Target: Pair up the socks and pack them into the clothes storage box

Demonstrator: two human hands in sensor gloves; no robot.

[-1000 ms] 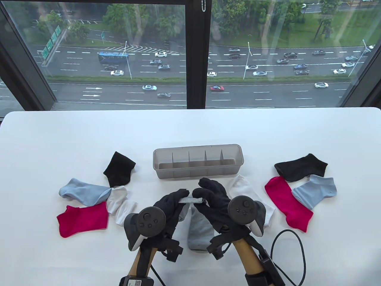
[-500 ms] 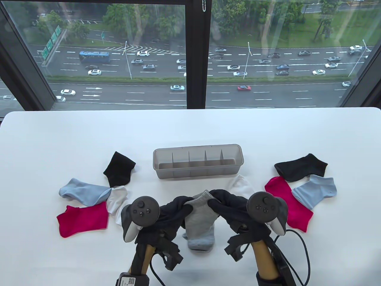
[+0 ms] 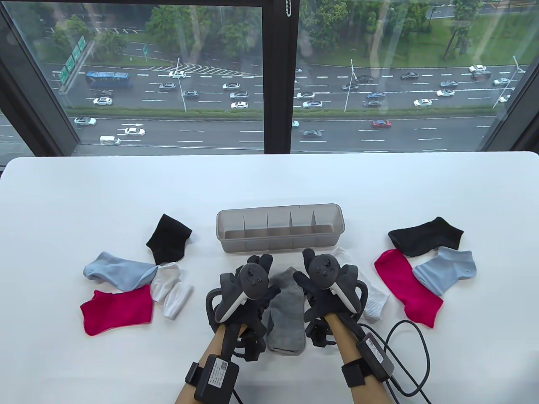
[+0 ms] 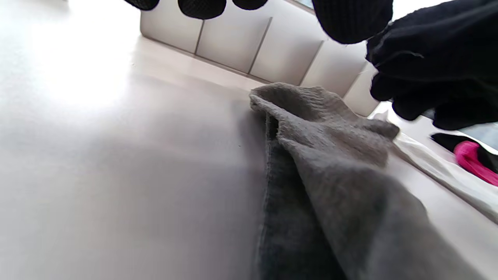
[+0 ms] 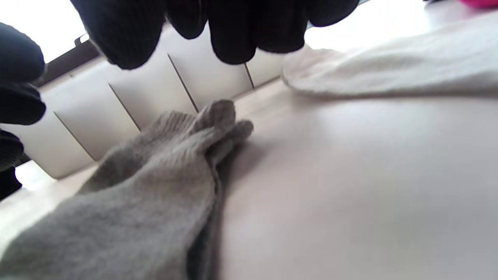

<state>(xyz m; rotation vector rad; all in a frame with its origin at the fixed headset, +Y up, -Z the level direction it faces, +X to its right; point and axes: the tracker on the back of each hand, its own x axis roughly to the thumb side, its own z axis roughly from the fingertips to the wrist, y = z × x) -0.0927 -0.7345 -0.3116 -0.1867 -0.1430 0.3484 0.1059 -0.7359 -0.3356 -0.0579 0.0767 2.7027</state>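
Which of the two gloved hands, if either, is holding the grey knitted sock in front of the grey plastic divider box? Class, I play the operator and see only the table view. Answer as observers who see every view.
Observer: Neither. In the left wrist view the fingertips of the left hand hang above the grey knitted sock, clear of it.
Operator: And the right hand?
Observer: The right wrist view shows the fingertips of the right hand above the sock's ribbed cuff, with a gap.
Operator: One layer of fabric or two?
Observer: Two show at the edge, lighter grey on top of darker grey, with the cuff towards the grey plastic divider box.
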